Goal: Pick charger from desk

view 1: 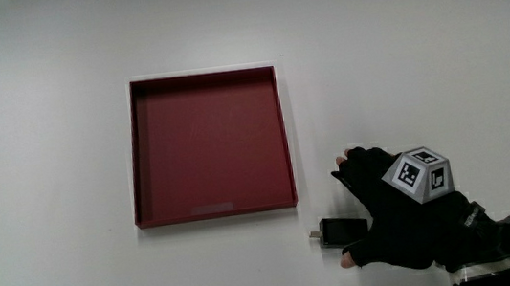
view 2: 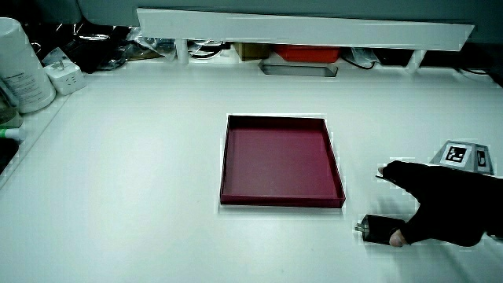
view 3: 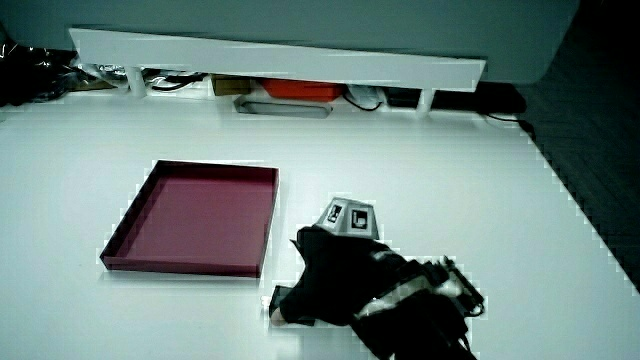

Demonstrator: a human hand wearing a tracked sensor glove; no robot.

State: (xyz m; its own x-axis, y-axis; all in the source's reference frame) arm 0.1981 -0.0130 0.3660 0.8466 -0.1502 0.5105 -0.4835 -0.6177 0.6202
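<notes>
The charger [view 1: 339, 231] is a small black block lying flat on the white table, just off the corner of the red tray [view 1: 141, 156] that is nearest the person. In both side views the charger [view 2: 377, 229] [view 3: 290, 300] pokes out from under the hand. The gloved hand [view 1: 393, 214] hovers over and beside it with the patterned cube [view 1: 419, 173] on its back. Its fingers [view 1: 349, 163] are spread out past the charger and its thumb [view 1: 350, 260] sits at the charger's near side. Nothing is closed around the charger. The tray holds nothing.
A low white partition [view 2: 306, 31] runs along the table's edge farthest from the person, with cables and a red box [view 2: 306, 53] under it. A white bottle [view 2: 20, 67] and a white adapter [view 2: 64, 76] stand at a table corner in a side view.
</notes>
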